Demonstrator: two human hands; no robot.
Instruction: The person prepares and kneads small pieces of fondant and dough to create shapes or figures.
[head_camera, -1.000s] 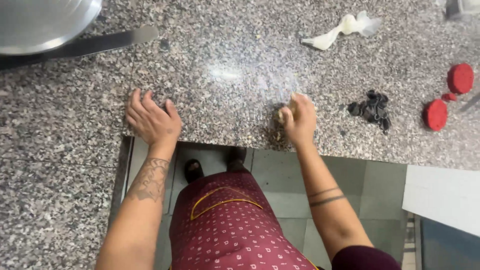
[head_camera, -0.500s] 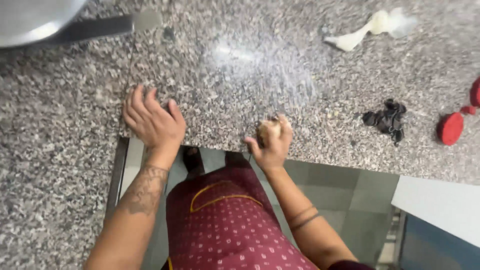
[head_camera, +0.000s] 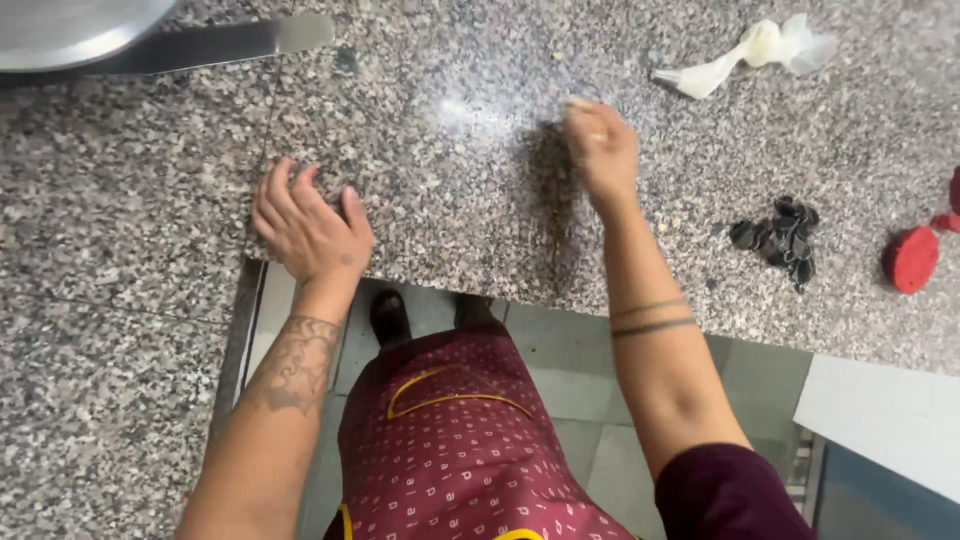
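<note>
— Where does the single view sit?
— On the person's head, looking steeply down, close over the speckled grey granite counter (head_camera: 420, 210).
— What fills the frame?
— Counter across the top, its near edge at mid-frame; maroon patterned apron (head_camera: 450, 440) and grey tiled floor (head_camera: 570, 370) below.

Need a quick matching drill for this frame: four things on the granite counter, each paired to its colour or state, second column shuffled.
Things:
1. left hand
2. right hand
3. crumpled wrapper
4. round cap

Descriptions:
A. red, at the right edge of the counter
B. pressed flat near the counter's front edge
C. whitish, lying at the back right
D. closed and blurred, farther in on the counter

Pairs: 1-B, 2-D, 3-C, 4-A
</note>
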